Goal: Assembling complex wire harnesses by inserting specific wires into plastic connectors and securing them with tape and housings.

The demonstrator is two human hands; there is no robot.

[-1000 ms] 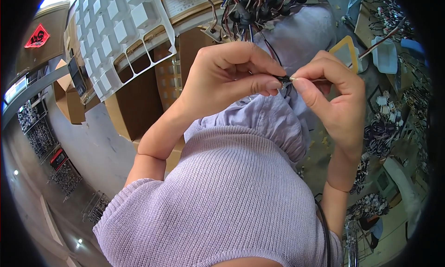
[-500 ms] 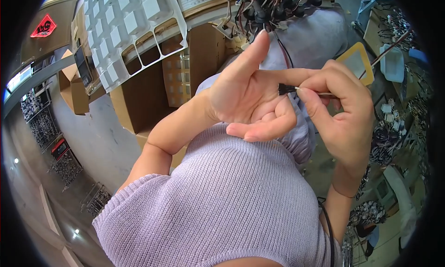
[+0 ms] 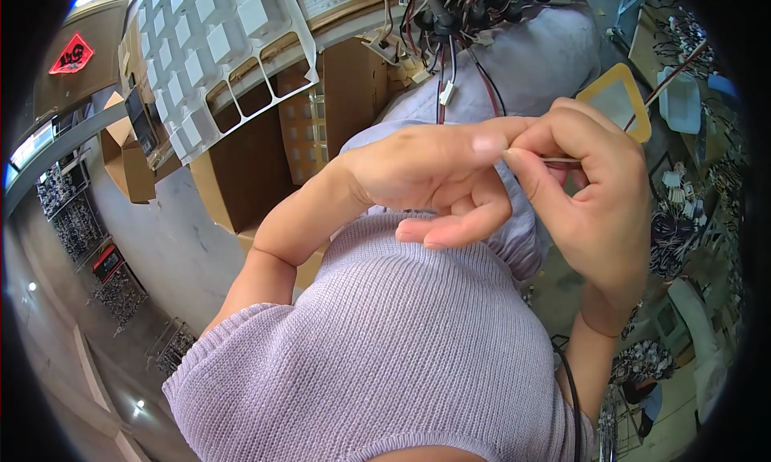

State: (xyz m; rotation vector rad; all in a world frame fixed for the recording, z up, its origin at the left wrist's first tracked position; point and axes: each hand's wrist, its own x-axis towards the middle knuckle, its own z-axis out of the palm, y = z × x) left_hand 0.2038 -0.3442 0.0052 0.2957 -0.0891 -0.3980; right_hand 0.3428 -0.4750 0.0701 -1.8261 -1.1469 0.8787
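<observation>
My left hand (image 3: 430,173) is turned with its thumb pressed down against the index finger; its other fingers curl loosely below. A small black connector is pinched there, hidden under the thumb now but visible half a second ago. My right hand (image 3: 598,193) touches the left fingertips and pinches a thin pale wire (image 3: 562,160) between thumb and index finger. Beyond my hands hangs a bundle of black connectors and wires (image 3: 454,12). From it a white connector (image 3: 446,93) dangles over the grey-lilac cloth on my lap.
A white moulded tray (image 3: 210,44) lies at the far left on a bench edge, above an open cardboard box (image 3: 233,185). A yellow-edged panel (image 3: 636,101) and a translucent plastic bin (image 3: 683,101) are at the right. Several wire bundles (image 3: 675,229) lie farther right.
My left thumb has come down from its raised position onto the black connector, covering it. The white dangling connector has come into sight. My right hand has barely moved.
</observation>
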